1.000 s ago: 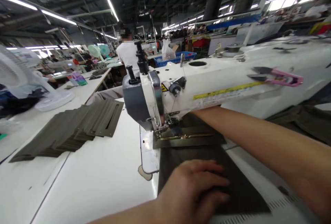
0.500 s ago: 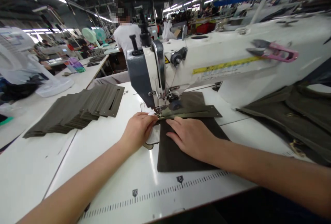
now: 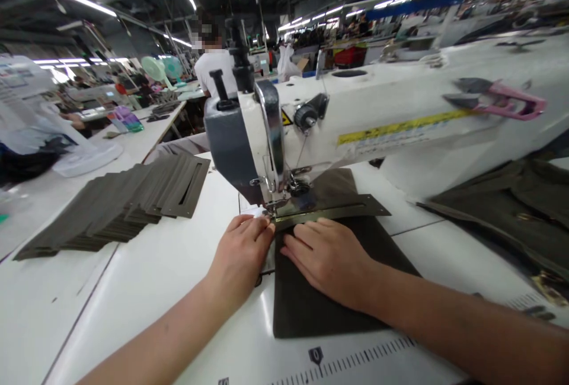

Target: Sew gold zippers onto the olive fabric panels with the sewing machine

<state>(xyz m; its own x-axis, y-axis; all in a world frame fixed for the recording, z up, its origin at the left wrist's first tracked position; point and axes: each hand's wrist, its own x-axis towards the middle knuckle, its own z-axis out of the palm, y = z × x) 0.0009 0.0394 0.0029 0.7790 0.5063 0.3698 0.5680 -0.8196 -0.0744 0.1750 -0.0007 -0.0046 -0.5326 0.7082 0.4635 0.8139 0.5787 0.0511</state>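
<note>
Under the needle of a white sewing machine [image 3: 272, 204], a dark olive slotted strip [image 3: 338, 210] with a zipper [image 3: 288, 217] in its slot lies across a larger dark fabric panel [image 3: 329, 314]. My left hand [image 3: 242, 254] is closed, its fingertips pinched at the zipper's left end close beside the presser foot. A bit of white material [image 3: 252, 211] shows just behind those fingers. My right hand [image 3: 331, 260] rests on the panel, fingers bent and drawn together at the strip's near edge. Its fingertips are partly hidden.
A fanned stack of slotted strips [image 3: 120, 201] lies left on the table. Pink-handled thread snips [image 3: 502, 99] sit on the machine arm. Dark fabric pieces [image 3: 502, 207] lie at the right. A white fan [image 3: 84, 157] stands far left; a person in a white shirt [image 3: 216, 71] is beyond.
The view has shifted, so the work sits lower in the picture. My right fingers have curled in more at the strip's near edge. My left hand stays by the presser foot.
</note>
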